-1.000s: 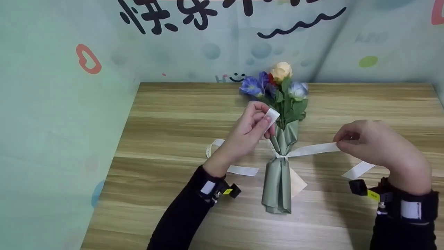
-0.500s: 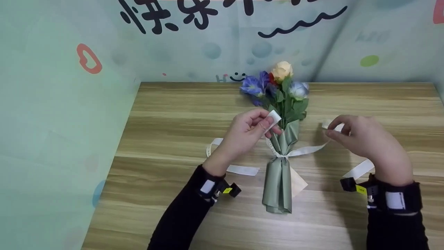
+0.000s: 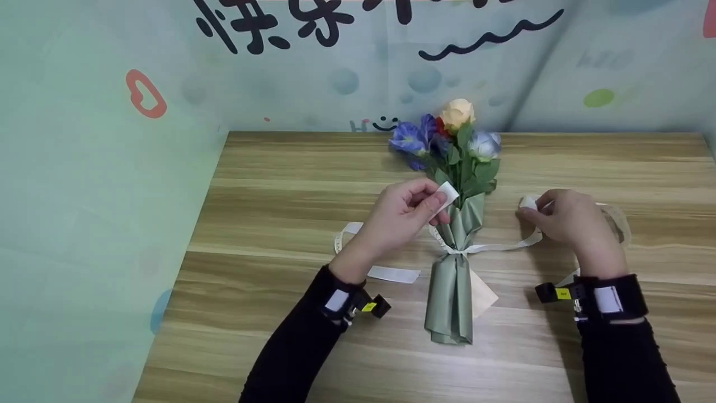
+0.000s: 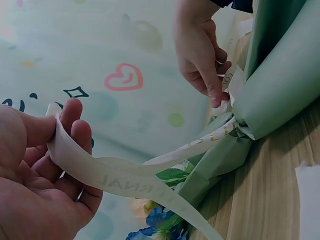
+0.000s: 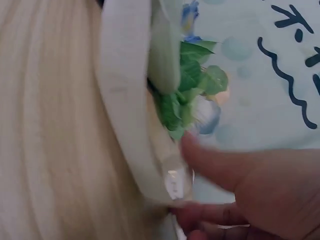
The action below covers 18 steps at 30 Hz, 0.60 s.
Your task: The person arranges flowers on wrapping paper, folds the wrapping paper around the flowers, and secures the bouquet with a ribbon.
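A bouquet of blue, cream and red flowers lies in green wrapping paper, with white ribbon tied round its narrow middle. My left hand pinches one side of this ribbon between thumb and fingers, above the stems. Gold lettering shows on the ribbon near the knot in the left wrist view. Right of the bouquet, my right hand holds the other side of the ribbon, which sags between knot and fingers. In the right wrist view the ribbon runs down to blurred fingertips.
A ribbon end lies on the wooden table left of the bouquet. A pale paper corner sticks out under the wrapping. More ribbon curls beyond the right wrist. A printed backdrop stands along the table's far edge.
My right hand has moved left and its ribbon has gone from taut to slack, with a loop trailing behind the hand. My left hand has dropped slightly, still pinching its ribbon.
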Each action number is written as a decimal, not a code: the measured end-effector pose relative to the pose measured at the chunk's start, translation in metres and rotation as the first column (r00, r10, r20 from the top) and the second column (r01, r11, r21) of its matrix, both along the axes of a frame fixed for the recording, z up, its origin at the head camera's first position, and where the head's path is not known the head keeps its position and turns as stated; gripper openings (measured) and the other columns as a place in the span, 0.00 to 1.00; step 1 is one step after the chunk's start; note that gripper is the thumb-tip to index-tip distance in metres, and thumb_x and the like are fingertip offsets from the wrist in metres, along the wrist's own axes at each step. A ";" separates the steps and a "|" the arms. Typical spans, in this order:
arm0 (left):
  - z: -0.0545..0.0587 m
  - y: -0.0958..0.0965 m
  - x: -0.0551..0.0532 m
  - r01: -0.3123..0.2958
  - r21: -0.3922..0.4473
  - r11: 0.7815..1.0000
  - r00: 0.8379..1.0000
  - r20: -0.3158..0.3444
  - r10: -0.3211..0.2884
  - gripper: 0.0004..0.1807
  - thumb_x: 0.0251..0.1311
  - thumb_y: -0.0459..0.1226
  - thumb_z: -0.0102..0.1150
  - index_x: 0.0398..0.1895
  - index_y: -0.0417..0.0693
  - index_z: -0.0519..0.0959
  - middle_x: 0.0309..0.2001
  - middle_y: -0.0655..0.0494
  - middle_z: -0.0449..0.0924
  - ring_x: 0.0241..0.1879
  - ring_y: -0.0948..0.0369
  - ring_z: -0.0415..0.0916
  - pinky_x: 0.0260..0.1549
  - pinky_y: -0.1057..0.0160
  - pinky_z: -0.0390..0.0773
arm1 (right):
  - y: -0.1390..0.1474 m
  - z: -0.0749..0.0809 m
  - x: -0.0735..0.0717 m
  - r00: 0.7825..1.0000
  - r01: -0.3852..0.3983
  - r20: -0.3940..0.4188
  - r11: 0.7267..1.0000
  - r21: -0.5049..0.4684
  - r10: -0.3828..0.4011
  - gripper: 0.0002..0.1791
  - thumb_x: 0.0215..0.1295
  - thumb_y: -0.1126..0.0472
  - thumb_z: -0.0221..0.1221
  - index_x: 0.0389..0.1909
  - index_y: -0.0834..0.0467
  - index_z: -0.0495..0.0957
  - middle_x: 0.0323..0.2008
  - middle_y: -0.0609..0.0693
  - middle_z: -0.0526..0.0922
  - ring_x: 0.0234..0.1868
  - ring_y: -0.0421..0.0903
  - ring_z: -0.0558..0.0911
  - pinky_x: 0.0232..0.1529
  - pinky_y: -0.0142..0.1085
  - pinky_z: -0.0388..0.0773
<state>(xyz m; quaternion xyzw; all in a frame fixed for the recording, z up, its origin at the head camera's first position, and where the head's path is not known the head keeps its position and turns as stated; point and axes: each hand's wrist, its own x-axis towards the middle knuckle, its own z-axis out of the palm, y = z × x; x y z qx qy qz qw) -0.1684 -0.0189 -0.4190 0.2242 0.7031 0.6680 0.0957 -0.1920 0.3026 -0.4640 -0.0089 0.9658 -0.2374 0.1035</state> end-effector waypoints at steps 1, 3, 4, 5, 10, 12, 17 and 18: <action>-0.001 0.000 0.000 -0.002 -0.016 1.000 1.000 -0.003 0.002 0.09 0.70 0.37 0.55 0.39 0.38 0.79 0.29 0.46 0.84 0.33 0.45 0.82 0.34 0.57 0.83 | -0.003 -0.001 -0.001 0.999 0.000 -0.039 1.000 -0.026 -0.001 0.28 0.65 0.37 0.59 0.40 0.61 0.80 0.36 0.62 0.86 0.32 0.52 0.81 0.29 0.38 0.72; -0.001 0.000 0.000 -0.007 -0.072 0.997 1.000 -0.013 0.006 0.09 0.70 0.37 0.56 0.39 0.40 0.80 0.30 0.48 0.85 0.32 0.49 0.82 0.32 0.60 0.82 | -0.010 -0.001 -0.002 0.988 0.028 -0.148 0.997 -0.072 -0.038 0.20 0.68 0.45 0.59 0.37 0.61 0.80 0.33 0.60 0.86 0.31 0.51 0.80 0.29 0.37 0.70; -0.001 0.000 0.000 -0.012 -0.115 0.993 1.000 -0.027 0.009 0.09 0.69 0.38 0.57 0.39 0.41 0.81 0.30 0.49 0.85 0.31 0.53 0.82 0.32 0.61 0.82 | -0.016 0.001 -0.002 0.979 0.045 -0.193 0.994 -0.104 -0.064 0.19 0.69 0.47 0.58 0.38 0.61 0.80 0.35 0.60 0.85 0.33 0.52 0.80 0.31 0.37 0.71; -0.001 0.000 0.000 -0.015 -0.162 0.987 0.999 -0.041 0.008 0.09 0.69 0.39 0.58 0.40 0.43 0.83 0.31 0.51 0.86 0.31 0.57 0.82 0.32 0.63 0.81 | -0.024 0.002 -0.002 0.966 0.058 -0.241 0.989 -0.137 -0.090 0.19 0.70 0.47 0.56 0.40 0.61 0.81 0.37 0.61 0.84 0.35 0.53 0.81 0.33 0.37 0.71; 0.004 0.000 0.003 -0.016 -0.335 0.942 0.994 -0.110 -0.022 0.10 0.66 0.44 0.61 0.42 0.51 0.87 0.35 0.59 0.86 0.31 0.69 0.77 0.33 0.70 0.78 | -0.080 0.014 -0.002 0.895 -0.138 -0.446 0.937 -0.322 -0.022 0.15 0.72 0.55 0.56 0.51 0.59 0.81 0.52 0.57 0.80 0.46 0.52 0.79 0.43 0.40 0.75; 0.009 -0.003 0.004 -0.015 -0.349 0.937 0.991 -0.131 -0.033 0.10 0.67 0.45 0.61 0.42 0.52 0.87 0.34 0.60 0.85 0.30 0.70 0.76 0.32 0.71 0.77 | -0.102 0.016 -0.001 0.862 -0.319 -0.492 0.882 -0.347 0.119 0.13 0.68 0.64 0.58 0.52 0.57 0.82 0.56 0.54 0.79 0.52 0.51 0.76 0.52 0.43 0.73; 0.024 -0.015 0.010 -0.034 -0.303 0.952 0.989 -0.146 -0.011 0.10 0.66 0.44 0.62 0.41 0.51 0.87 0.35 0.60 0.86 0.29 0.68 0.77 0.29 0.70 0.76 | -0.131 0.018 0.005 0.801 -0.587 -0.422 0.695 -0.415 0.425 0.25 0.60 0.74 0.58 0.58 0.55 0.77 0.60 0.51 0.76 0.63 0.50 0.68 0.64 0.51 0.62; 0.026 -0.017 0.010 -0.034 -0.289 0.957 0.991 -0.133 -0.004 0.10 0.66 0.44 0.62 0.41 0.50 0.87 0.35 0.59 0.86 0.29 0.68 0.77 0.29 0.70 0.77 | -0.133 0.018 0.006 0.789 -0.609 -0.405 0.676 -0.415 0.462 0.23 0.63 0.71 0.59 0.59 0.54 0.77 0.61 0.51 0.76 0.63 0.50 0.69 0.64 0.51 0.63</action>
